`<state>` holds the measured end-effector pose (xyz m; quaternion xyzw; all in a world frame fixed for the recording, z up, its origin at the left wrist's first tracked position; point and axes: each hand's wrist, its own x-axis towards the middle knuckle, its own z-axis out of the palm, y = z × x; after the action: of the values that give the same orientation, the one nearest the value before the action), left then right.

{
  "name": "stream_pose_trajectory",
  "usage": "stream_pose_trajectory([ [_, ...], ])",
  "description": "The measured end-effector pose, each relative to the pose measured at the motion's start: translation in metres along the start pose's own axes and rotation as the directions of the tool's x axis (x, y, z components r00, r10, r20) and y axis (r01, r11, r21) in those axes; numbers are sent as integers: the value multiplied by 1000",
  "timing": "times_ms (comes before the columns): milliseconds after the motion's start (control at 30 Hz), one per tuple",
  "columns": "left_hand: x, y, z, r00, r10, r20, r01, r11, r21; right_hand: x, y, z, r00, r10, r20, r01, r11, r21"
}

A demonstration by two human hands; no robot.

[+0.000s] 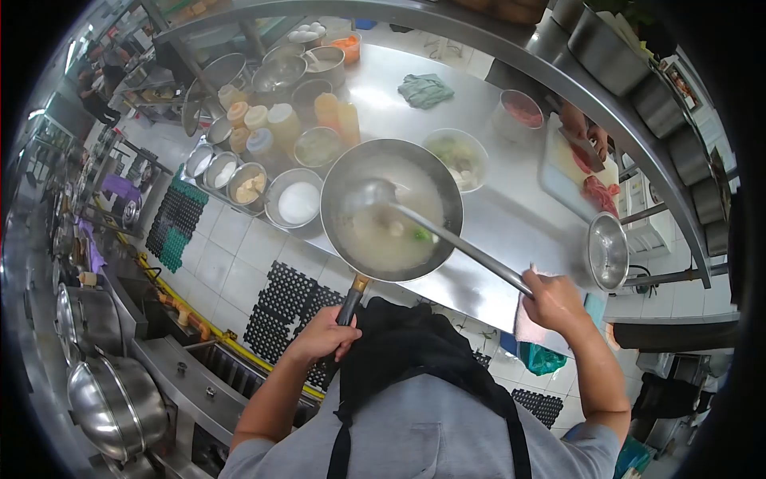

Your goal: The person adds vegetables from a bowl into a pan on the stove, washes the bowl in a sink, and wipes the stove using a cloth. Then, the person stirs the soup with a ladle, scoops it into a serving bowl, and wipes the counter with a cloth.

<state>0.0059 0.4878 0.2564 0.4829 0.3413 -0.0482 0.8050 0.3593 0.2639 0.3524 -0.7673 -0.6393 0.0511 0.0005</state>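
My left hand [325, 335] is closed round the black handle [349, 307] of a large wok [339, 254], held at the counter's near edge. In the wok is a cloudy, pale soup [396, 239] with a bit of green in it. My right hand [552, 301] grips the end of a long metal ladle [471, 251], whose blurred bowl is over the soup at the wok's left side. Just behind the wok stands a bowl [471, 144] with green and white pieces. A bowl of white powder or grains [298, 203] is at the wok's left.
Squeeze bottles [283, 124] and several bowls crowd the counter's left. A green cloth [426, 91] lies further back. At the right, a co-worker's hands [586, 132] hold a knife over meat on a cutting board [558, 172]; an empty metal bowl [608, 251] sits nearer. A shelf rail [511, 40] arches overhead.
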Motion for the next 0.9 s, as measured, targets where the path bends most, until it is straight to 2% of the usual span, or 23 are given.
stream_pose_trajectory([
  [133, 2, -2, 0, 1000, 13, -9, -12, 1000, 22, -33, 10, -30, 998, 1, 68, 2, 999, -45],
  [267, 5, -7, 1, 999, 34, -6, -34, 999, 17, -58, 6, -32, 984, 135, 120, -136, 991, -3],
  [433, 8, -6, 8, 999, 42, -13, -42, 999, 29, -58, -6, -9, 898, 415, 147, -440, 844, 308],
  [533, 12, -2, 10, 998, 44, -44, -42, 998, 43, -49, -9, 1, 851, 492, 184, -523, 761, 384],
  [733, 17, 2, 8, 998, 50, -43, -48, 997, 56, -34, 1, 8, 891, 411, 194, -454, 784, 423],
  [767, 19, 3, 9, 998, 45, -44, -43, 998, 44, -35, 0, 4, 890, 414, 193, -456, 782, 424],
  [833, 20, 6, 10, 999, 41, -34, -40, 999, 29, -38, -3, -11, 868, 393, 305, -489, 787, 377],
  [900, 22, 5, 11, 999, 34, -24, -34, 999, 10, -47, -7, -13, 868, 415, 272, -494, 777, 391],
])
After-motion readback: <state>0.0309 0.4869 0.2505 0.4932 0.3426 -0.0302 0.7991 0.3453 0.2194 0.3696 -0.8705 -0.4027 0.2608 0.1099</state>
